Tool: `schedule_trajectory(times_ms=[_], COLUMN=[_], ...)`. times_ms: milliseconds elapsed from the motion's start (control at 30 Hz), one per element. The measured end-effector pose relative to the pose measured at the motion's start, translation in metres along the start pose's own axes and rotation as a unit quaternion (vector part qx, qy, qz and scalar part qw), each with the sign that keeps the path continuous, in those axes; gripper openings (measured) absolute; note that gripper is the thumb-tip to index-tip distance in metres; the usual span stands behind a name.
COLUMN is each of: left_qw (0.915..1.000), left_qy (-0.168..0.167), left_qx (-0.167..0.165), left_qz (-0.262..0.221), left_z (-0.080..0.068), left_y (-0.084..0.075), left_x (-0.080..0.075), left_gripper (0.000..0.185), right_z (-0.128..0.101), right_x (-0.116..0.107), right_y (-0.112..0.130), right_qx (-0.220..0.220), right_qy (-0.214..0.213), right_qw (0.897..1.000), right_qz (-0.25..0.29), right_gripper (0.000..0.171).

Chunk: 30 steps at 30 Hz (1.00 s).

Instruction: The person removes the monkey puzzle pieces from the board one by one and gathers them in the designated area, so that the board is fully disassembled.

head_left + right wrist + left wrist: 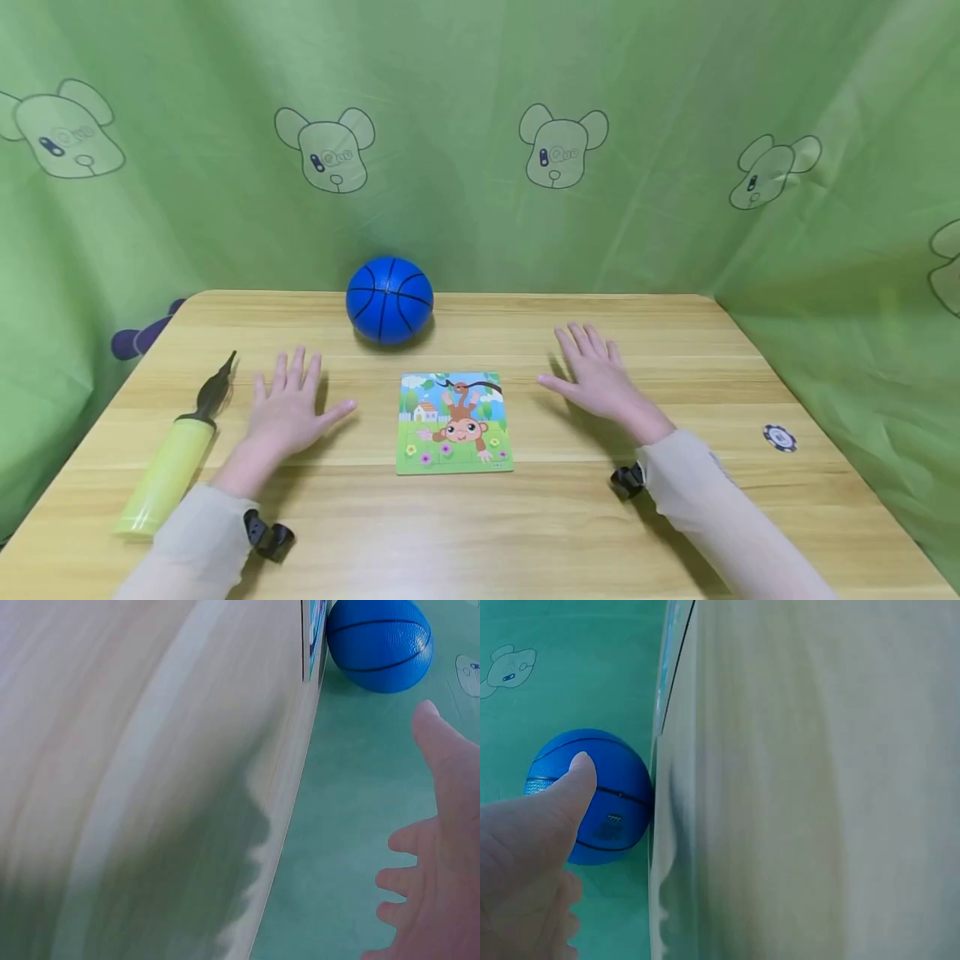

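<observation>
On the wooden table (525,533), a square puzzle tray (453,422) is lying flat in the middle, its frame holding a complete-looking picture of a monkey hanging from a branch, with a small house and flowers; whether any piece is sitting loose cannot be told. Behind it, near the far edge, a blue ball (389,300) is resting on the tabletop, just in front of the green curtain (480,125) that is closing off the back and both sides. A yellow-green hand pump (174,457) is lying toward the left edge, its dark nozzle pointing away from the person, and a small dark-and-white chip (779,437) is sitting alone close to the right edge. Bare wood is lying between the tray and each hand, and across the whole near strip in front of the tray.

The left hand (288,406) is lying palm-down with fingers spread and straight, between the pump and the tray, gripping nothing. The right hand (597,375) is likewise stretched out flat and splayed to the right of the tray, holding nothing; whether either palm is actually pressing on the wood cannot be told. Pale sleeves are covering both forearms.
</observation>
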State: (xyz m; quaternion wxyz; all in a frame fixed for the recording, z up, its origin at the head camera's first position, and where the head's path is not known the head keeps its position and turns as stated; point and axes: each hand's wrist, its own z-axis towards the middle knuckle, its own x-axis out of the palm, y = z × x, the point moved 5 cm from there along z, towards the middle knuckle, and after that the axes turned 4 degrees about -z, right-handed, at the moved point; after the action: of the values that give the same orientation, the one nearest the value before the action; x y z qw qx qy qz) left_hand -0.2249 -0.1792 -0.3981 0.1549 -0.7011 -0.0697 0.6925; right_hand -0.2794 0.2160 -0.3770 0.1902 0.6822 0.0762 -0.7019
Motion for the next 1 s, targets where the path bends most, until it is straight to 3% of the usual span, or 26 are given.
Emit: schedule_trajectory(times_ms=[167, 400, 733, 1000], left_qw=[0.9997, 0.9961, 0.9845, 0.9794], left_qy=[0.005, 0.036, 0.075, 0.103], left_qx=[0.024, 0.080, 0.158, 0.174], left_qz=[-0.002, -0.007, -0.011, 0.002], left_z=[0.000, -0.002, 0.002, 0.010], left_y=[-0.008, -0.022, -0.055, -0.073], left_x=[0.005, 0.021, 0.035, 0.039], left_gripper=[0.092, 0.089, 0.086, 0.087], right_z=[0.006, 0.016, 0.036, 0.056], right_x=[0.003, 0.012, 0.031, 0.039], right_y=[0.014, 0.044, 0.096, 0.132], right_qx=[-0.030, -0.087, -0.172, -0.214], right_qy=[0.003, 0.030, 0.082, 0.119], right_qw=[0.999, 0.993, 0.976, 0.964], right_qz=[0.022, 0.070, 0.110, 0.108], right_gripper=[0.087, 0.084, 0.076, 0.061])
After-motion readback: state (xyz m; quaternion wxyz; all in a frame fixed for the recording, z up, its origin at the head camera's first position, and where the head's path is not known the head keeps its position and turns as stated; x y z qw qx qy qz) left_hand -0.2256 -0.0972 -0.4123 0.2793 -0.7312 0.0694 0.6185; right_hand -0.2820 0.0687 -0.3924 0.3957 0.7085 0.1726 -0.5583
